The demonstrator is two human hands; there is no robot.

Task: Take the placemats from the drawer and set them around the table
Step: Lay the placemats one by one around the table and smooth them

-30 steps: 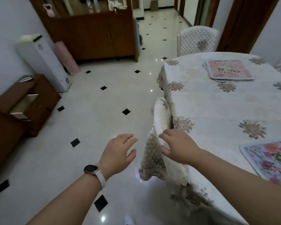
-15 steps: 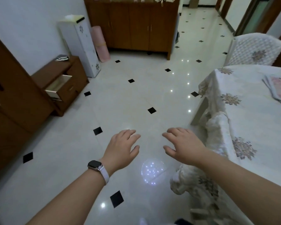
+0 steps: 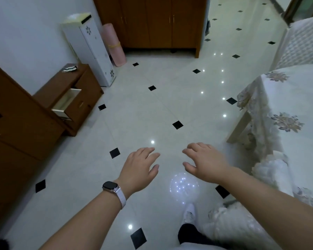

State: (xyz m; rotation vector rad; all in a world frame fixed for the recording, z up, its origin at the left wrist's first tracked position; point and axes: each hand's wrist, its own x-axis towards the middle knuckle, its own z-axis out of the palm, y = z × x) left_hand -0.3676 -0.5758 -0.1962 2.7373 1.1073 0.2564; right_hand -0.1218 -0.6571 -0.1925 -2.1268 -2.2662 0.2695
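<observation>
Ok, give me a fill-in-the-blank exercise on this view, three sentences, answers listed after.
1. The pale drawer of the low brown wooden cabinet stands ____.
2. The black-faced watch with a white strap sits on the ____ wrist.
3. The left hand and right hand hold ____ as they hang over the glossy white floor with black diamond tiles.

Missing words: open; left; nothing

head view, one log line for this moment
left hand: open, empty | right hand: open, empty | drawer: open | placemats: not visible
</observation>
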